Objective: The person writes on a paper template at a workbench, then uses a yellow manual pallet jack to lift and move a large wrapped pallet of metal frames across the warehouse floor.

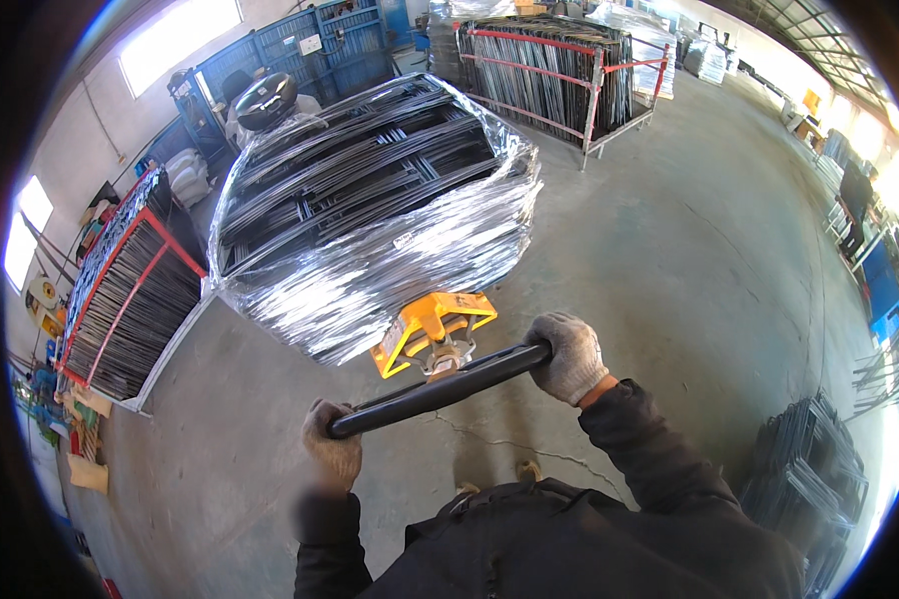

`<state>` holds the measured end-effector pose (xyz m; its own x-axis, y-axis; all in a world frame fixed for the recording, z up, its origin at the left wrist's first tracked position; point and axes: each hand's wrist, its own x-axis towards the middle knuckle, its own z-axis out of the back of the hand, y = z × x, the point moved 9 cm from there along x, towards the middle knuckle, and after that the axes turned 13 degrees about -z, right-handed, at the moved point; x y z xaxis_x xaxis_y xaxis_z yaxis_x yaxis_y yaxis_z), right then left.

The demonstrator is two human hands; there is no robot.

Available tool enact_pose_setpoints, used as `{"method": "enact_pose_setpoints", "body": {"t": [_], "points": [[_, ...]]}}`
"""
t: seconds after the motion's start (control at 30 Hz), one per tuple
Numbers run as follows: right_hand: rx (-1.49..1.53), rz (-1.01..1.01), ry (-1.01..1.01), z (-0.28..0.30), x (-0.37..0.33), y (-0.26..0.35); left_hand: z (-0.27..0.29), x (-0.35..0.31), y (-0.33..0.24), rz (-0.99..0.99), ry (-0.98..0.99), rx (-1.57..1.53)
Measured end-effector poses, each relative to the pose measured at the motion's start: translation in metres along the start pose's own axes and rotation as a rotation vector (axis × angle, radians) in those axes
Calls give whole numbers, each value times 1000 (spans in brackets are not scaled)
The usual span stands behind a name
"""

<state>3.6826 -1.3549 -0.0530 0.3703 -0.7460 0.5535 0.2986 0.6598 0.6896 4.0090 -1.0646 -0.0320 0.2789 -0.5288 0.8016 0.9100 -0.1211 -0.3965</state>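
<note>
Both my hands wear grey knit gloves and grip a thick black handle bar of a pallet jack. My left hand (333, 446) is closed around the bar's left end, and my right hand (566, 357) is wrapped round the right end, a little farther forward. The black handle (445, 389) crosses in front of my body at a slant. Just beyond it stands the yellow pallet jack body (433, 317), close against a wide load of dark metal frames (370, 190) bundled in shiny clear plastic wrap (400, 265). The jack's forks are hidden.
A red-railed rack (135, 299) packed with dark metal frames stands at the left, and another red-railed rack (559, 80) is at the back. Metal frames (809, 474) are stacked at the lower right. Concrete floor (689, 260) stretches along the right.
</note>
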Motion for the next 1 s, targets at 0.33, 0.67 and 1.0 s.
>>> {"method": "enact_pose_setpoints", "body": {"t": [0.33,0.67,1.0], "points": [[0,-49,-14,-7,-12,10,11,-3,20,-2,9,23],[-37,-23,4,-14,-52,37,29,-1,2,-12,410,121],[-303,44,1210,-77,-19,56,18,-4,-1,2,570,94]]}}
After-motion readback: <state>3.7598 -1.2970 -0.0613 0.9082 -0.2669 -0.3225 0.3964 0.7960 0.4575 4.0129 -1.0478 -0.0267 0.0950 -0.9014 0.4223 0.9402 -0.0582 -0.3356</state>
